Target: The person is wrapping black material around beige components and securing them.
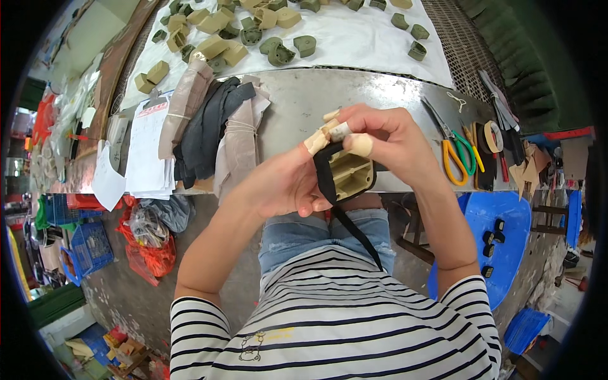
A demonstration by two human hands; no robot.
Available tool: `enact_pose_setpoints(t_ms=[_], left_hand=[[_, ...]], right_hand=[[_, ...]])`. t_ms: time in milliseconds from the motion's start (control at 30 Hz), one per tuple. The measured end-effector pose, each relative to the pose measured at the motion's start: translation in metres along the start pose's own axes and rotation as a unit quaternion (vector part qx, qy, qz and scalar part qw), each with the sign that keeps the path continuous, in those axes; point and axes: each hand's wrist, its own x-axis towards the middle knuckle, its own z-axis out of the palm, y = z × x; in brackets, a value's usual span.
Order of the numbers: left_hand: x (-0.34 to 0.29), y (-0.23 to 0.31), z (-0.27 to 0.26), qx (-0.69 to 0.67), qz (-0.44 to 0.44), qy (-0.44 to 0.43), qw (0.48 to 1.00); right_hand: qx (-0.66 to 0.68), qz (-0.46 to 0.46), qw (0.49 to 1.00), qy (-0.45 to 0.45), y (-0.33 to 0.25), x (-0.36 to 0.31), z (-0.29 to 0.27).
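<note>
Between my hands, above my lap at the table's front edge, is a hollow tan molded part (356, 178) with ribs inside. A black strip (325, 172) runs around its outer side, and the loose tail hangs down over my shirt. My left hand (285, 182) is closed around the left side of the part. At its top rim, the thumb and fingers of my right hand (387, 134) pinch the part and the strip. Tan tape wraps several of my fingertips.
Tan and green molded parts (215, 47) lie scattered on a white cloth (354, 25). Bundled strips (212, 130) and papers (149, 145) are to the left. Scissors (455, 149), a yellow pen (475, 149) and a tape roll (493, 136) sit right. Below stands a blue tub (506, 215) holding black pieces.
</note>
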Motion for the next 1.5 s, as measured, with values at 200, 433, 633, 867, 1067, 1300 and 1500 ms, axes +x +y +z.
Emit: enact_pose_setpoints(t_ms=[200, 433, 633, 867, 1067, 1300, 1500], left_hand=[[-0.001, 0.004, 0.003, 0.018, -0.011, -0.02, 1.0], [-0.003, 0.006, 0.011, 0.021, 0.004, 0.012, 1.0], [0.001, 0.001, -0.013, -0.028, 0.027, -0.07, 0.997], [0.0, 0.002, -0.003, -0.026, 0.051, 0.014, 0.998], [0.003, -0.003, -0.022, -0.146, 0.048, -0.075, 0.985], [0.004, -0.001, -0.017, -0.11, 0.08, -0.084, 0.987], [0.006, -0.007, -0.016, -0.176, 0.09, -0.078, 0.977]], right_hand=[[0.082, -0.019, 0.996, -0.043, 0.007, -0.002, -0.005], [0.259, 0.016, 0.966, -0.013, 0.015, -0.007, -0.005], [0.139, -0.091, 0.986, 0.014, 0.004, -0.008, 0.009], [0.096, -0.085, 0.99, 0.066, 0.015, -0.009, 0.012], [0.21, -0.061, 0.976, 0.013, 0.011, -0.009, 0.012], [0.262, -0.075, 0.962, 0.02, 0.007, -0.009, 0.016], [0.226, -0.048, 0.972, 0.049, 0.012, -0.01, 0.013]])
